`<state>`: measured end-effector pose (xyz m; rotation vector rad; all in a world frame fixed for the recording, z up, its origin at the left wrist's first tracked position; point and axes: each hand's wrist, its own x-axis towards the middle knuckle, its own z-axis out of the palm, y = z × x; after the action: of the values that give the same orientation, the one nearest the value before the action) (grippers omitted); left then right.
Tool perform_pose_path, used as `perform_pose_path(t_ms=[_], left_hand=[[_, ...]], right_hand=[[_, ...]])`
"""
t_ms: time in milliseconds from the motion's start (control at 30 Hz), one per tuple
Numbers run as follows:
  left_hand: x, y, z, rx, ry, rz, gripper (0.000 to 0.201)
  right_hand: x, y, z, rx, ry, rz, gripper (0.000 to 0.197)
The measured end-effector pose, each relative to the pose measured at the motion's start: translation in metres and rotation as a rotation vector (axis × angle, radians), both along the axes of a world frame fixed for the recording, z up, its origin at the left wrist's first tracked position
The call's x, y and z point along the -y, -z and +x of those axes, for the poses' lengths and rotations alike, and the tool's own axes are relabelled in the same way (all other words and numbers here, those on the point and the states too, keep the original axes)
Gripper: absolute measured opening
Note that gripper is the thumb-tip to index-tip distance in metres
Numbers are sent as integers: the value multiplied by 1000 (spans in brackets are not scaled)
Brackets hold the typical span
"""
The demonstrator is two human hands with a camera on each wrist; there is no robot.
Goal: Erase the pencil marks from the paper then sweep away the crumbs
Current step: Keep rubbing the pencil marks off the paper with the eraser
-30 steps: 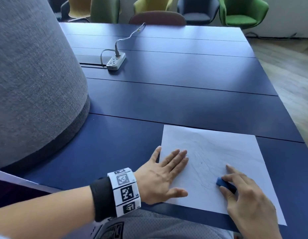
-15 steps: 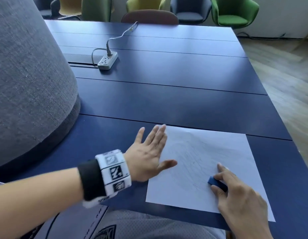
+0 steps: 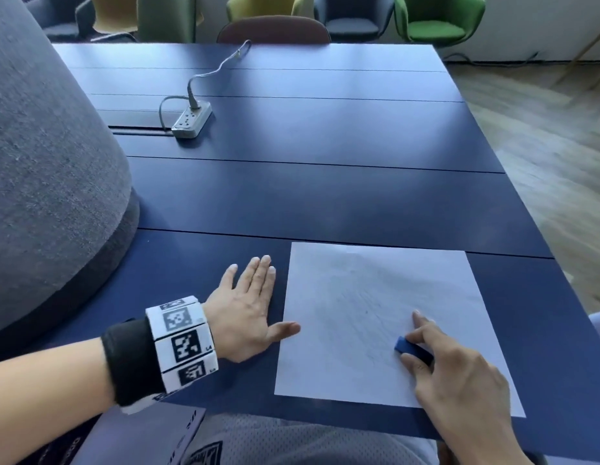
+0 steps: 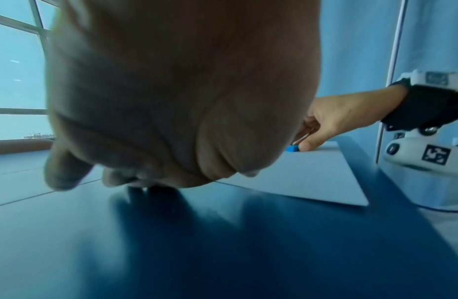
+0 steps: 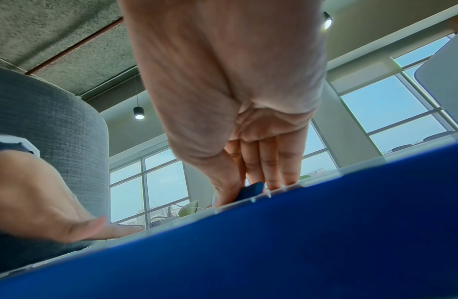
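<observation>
A white sheet of paper [image 3: 369, 313] with faint grey pencil marks lies on the dark blue table [image 3: 325, 196] near its front edge. My right hand [image 3: 453, 374] pinches a small blue eraser [image 3: 411, 347] between thumb and fingers and holds it down on the paper's lower right part. The eraser [image 5: 251, 191] also shows under the fingers in the right wrist view, and the eraser [image 4: 292, 148] shows far off in the left wrist view. My left hand [image 3: 248, 303] lies flat and open on the table just left of the paper, its thumb tip touching the sheet's left edge.
A large grey fabric-covered column [image 3: 46, 169] stands on the left of the table. A white power strip [image 3: 192, 120] with its cable lies further back. Coloured chairs [image 3: 439, 18] line the far edge. The wooden floor [image 3: 553, 146] runs along the right.
My left hand has slid leftward off the paper onto the bare table, leaving only the thumb tip at the sheet's edge. The right hand still holds the eraser at about the same spot.
</observation>
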<state>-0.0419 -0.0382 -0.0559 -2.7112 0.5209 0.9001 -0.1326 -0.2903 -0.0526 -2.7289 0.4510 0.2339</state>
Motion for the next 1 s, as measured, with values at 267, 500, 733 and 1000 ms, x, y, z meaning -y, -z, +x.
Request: perform_pose_path(t_ms=[267,500,733,1000], left_hand=[[30,9,7,58,112,-48,92],[12,-1,11,-59,209,-86,102],[6,-7,48,-10,259,-283,104],[10,-7,67,87,310,-282,126]], right_hand=[[-1,-2,0,-9,-8,2,19],[1,2,-1,15,-6,0,22],[1,1,-1,34,-37,-8,24],[-2,-32,32,105,-190,105,12]])
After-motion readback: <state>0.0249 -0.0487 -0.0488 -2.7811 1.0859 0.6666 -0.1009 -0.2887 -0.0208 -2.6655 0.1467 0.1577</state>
